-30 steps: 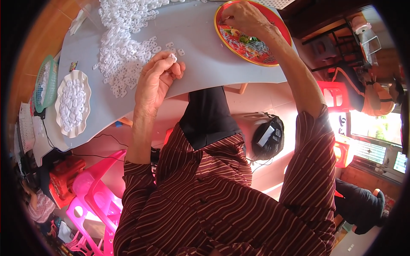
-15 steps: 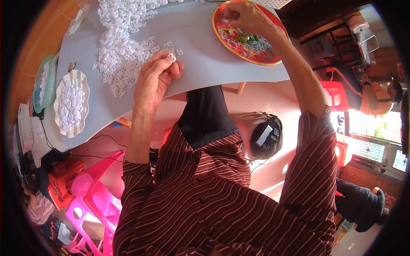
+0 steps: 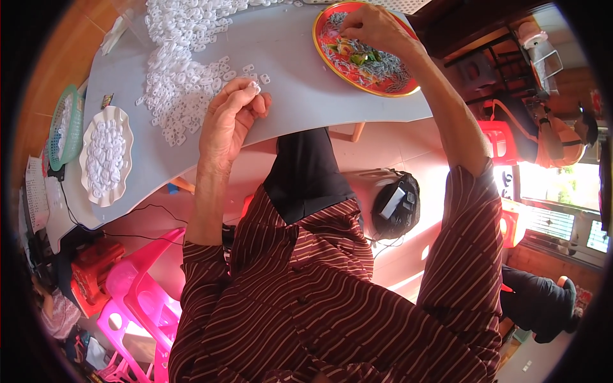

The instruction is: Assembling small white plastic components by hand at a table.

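Note:
My left hand is raised just off the table's near edge, thumb and forefinger closed on a small white plastic piece. Beyond it, a heap of similar white plastic pieces spreads over the grey table. My right hand reaches over a round red tray with a yellow rim. Its fingers are pinched together, and whatever they hold is too small to make out. Many thin silver metal bits lie scattered in the tray, around a green and yellow printed pattern.
A wavy-edged white dish of white oval pieces stands at the table's left, beside a green basket. Pink plastic chairs are at lower left. A black bag covers something below the table. Another person is at far right.
My right hand has shifted slightly rightward over the tray, its fingers still pinched. The left hand keeps its grip on the white piece, almost unmoved. The whole view has shifted a little.

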Available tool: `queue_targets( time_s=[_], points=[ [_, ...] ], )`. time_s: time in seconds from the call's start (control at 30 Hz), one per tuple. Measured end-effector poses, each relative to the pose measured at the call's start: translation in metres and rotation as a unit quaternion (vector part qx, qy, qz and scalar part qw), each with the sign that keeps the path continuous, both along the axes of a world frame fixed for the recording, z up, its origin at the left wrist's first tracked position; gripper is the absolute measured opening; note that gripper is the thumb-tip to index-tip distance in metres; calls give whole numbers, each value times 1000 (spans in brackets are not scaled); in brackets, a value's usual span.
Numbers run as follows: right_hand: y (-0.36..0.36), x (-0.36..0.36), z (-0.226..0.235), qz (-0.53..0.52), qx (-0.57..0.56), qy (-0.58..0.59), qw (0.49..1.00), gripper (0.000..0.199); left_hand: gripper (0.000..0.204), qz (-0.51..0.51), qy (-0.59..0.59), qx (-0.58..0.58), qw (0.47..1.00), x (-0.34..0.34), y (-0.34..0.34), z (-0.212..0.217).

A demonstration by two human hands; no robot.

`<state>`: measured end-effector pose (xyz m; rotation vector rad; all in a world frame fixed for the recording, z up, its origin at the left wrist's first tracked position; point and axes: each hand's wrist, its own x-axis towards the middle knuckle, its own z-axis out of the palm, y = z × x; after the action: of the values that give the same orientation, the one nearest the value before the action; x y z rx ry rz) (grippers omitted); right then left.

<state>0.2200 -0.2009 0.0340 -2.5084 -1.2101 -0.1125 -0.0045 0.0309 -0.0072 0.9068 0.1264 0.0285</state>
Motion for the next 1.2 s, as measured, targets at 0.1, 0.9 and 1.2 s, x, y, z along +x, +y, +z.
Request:
queue_targets(
  time_s=[0.1,0.9,1.2],
  points=[
    [6,-8,4,-15,-14,25,999,16,12,-1,-2,-2,1000,0,0,0],
    [10,-20,10,37,100,-48,993,13,13,-3,-7,7,1000,0,-3,1],
    [16,-14,4,-26,-10,-32,999,16,11,-9,-2,21,1000,-1,-3,5]
  ],
)
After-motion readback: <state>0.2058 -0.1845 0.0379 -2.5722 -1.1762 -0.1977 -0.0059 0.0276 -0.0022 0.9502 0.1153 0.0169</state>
